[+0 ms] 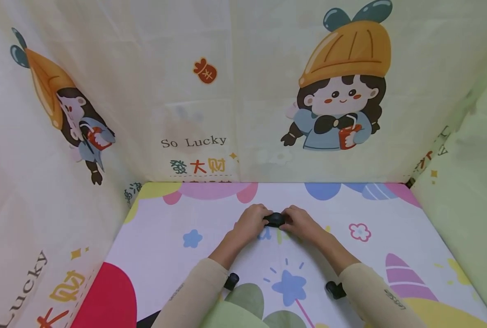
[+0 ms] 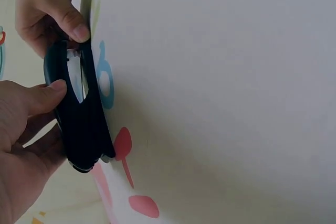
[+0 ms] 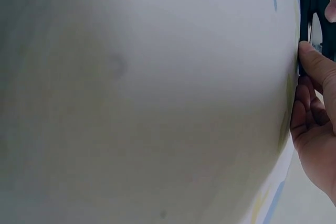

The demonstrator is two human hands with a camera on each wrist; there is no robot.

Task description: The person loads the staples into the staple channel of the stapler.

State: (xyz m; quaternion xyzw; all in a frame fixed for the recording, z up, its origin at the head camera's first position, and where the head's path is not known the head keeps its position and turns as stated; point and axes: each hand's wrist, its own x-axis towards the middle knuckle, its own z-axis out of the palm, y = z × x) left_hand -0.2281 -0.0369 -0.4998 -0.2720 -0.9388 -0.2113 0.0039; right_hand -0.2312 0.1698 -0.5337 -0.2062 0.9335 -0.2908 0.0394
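Observation:
A black stapler [image 1: 274, 219] is on the white patterned table in front of me, between both hands. The left wrist view shows its upper arm and base [image 2: 101, 108] with a slot between them and metal inside. My left hand [image 1: 251, 222] grips the upper arm, thumb on one side and fingers on the other. At the stapler's other end, my right hand [image 1: 303, 223] pinches the base with its thumb laid along it. The right wrist view shows that thumb on the black base [image 3: 304, 22], the other fingers curled beneath.
The tabletop [image 1: 227, 205] carries printed stars, flowers and colored shapes. Printed cloth walls [image 1: 260, 114] rise behind it and on both sides. Black camera mounts [image 1: 231, 281] sit at both wrists. A dark object [image 1: 148, 320] shows at the lower left edge.

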